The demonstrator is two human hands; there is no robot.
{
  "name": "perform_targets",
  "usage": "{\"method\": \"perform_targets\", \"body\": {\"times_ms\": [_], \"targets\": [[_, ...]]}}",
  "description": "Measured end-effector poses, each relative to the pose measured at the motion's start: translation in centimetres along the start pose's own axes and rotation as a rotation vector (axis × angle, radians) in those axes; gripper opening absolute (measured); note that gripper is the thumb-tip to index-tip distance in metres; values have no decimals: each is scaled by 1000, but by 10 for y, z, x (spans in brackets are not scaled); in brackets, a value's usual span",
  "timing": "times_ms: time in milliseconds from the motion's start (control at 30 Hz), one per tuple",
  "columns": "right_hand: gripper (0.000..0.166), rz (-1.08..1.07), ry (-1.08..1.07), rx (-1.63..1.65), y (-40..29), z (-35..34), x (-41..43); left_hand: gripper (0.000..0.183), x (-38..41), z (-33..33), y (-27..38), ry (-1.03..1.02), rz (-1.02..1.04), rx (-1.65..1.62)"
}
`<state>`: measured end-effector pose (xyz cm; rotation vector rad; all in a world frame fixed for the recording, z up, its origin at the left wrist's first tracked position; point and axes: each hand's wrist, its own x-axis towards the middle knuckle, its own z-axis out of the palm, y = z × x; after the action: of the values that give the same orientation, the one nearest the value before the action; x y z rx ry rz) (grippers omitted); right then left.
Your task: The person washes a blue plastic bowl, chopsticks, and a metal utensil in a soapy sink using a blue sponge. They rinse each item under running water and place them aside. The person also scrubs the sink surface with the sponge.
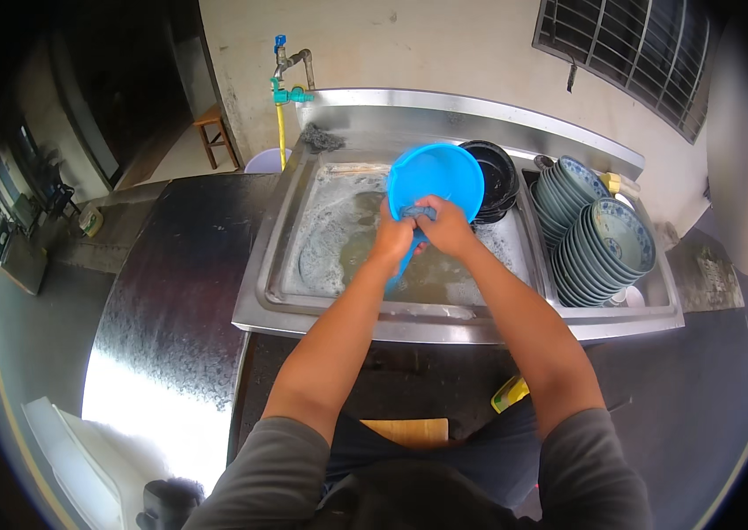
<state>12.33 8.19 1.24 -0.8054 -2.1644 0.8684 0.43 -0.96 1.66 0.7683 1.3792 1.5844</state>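
A blue plastic ladle (440,175) with a deep round bowl is held over the sink. My left hand (397,232) grips it where the handle meets the bowl. In my right hand (443,225) is a grey-blue cloth (417,212), pressed against the near rim of the ladle. The ladle's handle slants down towards me between my wrists. Below lies soapy, murky water (360,245) in the large basin of the stainless steel sink (268,265). Black bowls (496,175) are stacked in the basin just right of the ladle.
Stacks of blue-patterned bowls (602,255) fill the smaller right basin. A steel-wool scourer (322,138) lies at the back left corner, near a tap (291,63) with a yellow hose (281,132). A dark tabletop (181,232) adjoins on the left; a yellow bottle (510,394) is below the sink.
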Motion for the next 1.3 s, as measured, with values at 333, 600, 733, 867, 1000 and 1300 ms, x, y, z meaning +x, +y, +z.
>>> {"method": "perform_targets", "body": {"times_ms": [333, 600, 733, 867, 1000, 1300], "targets": [[25, -94, -80, -720, 59, -29, -62, 49, 25, -17, -26, 214, 42, -94], [25, 541, -78, 529, 11, -16, -42, 15, 26, -23, -18, 176, -66, -355], [19, -183, 259, 164, -33, -12, -33, 15, 32, -21, -25, -16, -190, -434], [26, -724, 355, -418, -64, -3, -30, 23, 41, -11, -37, -126, -230, -653], [31, -891, 292, -696, -88, 0, -13, 25, 67, -34, -59, -133, -218, -733], [26, -600, 144, -440, -106, -42, 95, 10, 28, -10, -31, -258, -269, -394]]}}
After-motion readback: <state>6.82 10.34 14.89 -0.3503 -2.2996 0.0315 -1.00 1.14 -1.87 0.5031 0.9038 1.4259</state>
